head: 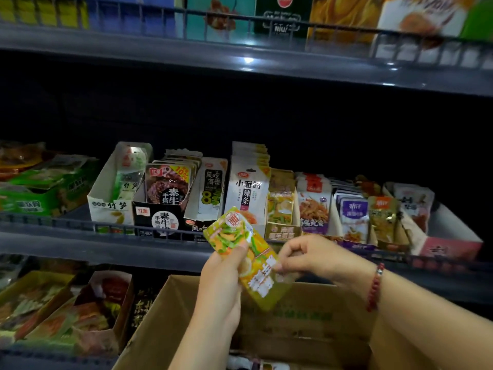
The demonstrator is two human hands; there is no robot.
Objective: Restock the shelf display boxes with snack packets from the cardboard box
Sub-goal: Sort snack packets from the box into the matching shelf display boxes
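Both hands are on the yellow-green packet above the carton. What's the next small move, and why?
Probably lift the yellow-green snack packet, held by left hand and right hand, up and right into the olive display box on the middle shelf: its packets show matching artwork, and there looks to be room in front.

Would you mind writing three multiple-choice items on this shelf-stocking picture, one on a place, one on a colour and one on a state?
1. Where is the held yellow-green packet?
A. Above the open cardboard box, in front of the shelf
B. Lying on the top shelf
C. Inside the black display box

2. What colour is the bracelet on the right wrist?
A. Blue
B. Red
C. White

3. How is the packet held?
A. Only the left hand touches it
B. It lies loose, untouched
C. Both hands grip it

Answers:
1 A: the packet hangs over the cardboard box, at the shelf rail.
2 B: its beads show dark red.
3 C: the left hand grips its left side and the right hand pinches its right edge.
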